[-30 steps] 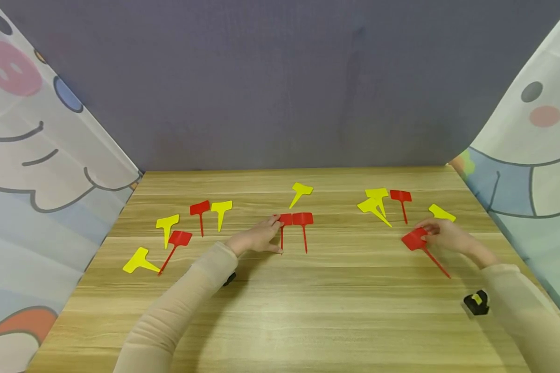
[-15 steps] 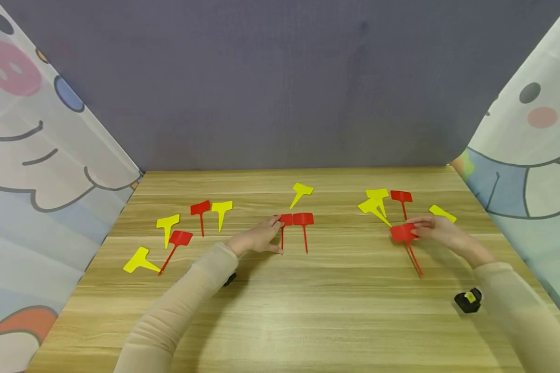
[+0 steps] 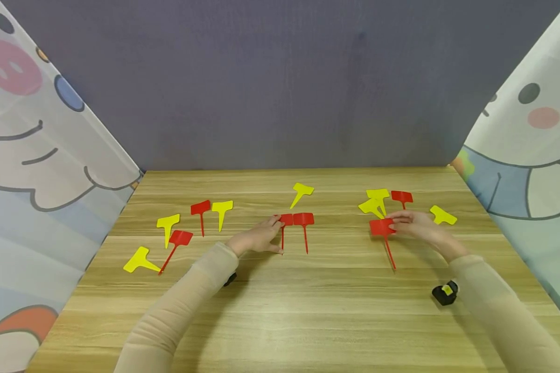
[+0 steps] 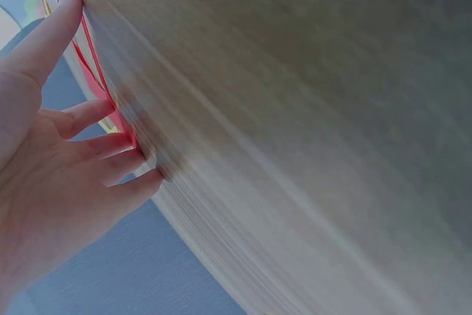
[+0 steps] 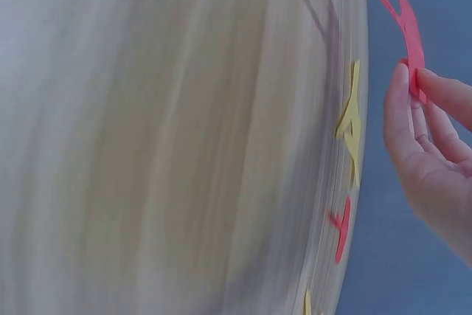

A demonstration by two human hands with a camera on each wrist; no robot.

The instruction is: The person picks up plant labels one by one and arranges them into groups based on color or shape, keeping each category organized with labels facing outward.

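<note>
In the head view, my right hand (image 3: 422,229) pinches a red T-shaped plant label (image 3: 380,227) by the side of its head, thumb against fingers, stem slanting down. The right wrist view shows this label (image 5: 414,42) raised off the table. At mid-table my left hand (image 3: 259,238) rests on another red plant label (image 3: 287,219), fingertips on its head and thumb near its stem's tip; part of the head is hidden. Those fingers (image 4: 110,145) look fairly straight in the left wrist view. A second red label (image 3: 303,219) lies alongside, head edge to head edge.
Two overlapping yellow labels (image 3: 375,199), a red one (image 3: 402,197) and a yellow one (image 3: 443,215) lie around the right hand. Behind the left hand is a yellow label (image 3: 301,192). Several red and yellow labels (image 3: 181,238) lie at left. A grey panel (image 3: 289,93) stands behind the table.
My right hand has moved left with the red plant label, whose stem has swung closer to upright in the head view. My left hand has stayed in place.
</note>
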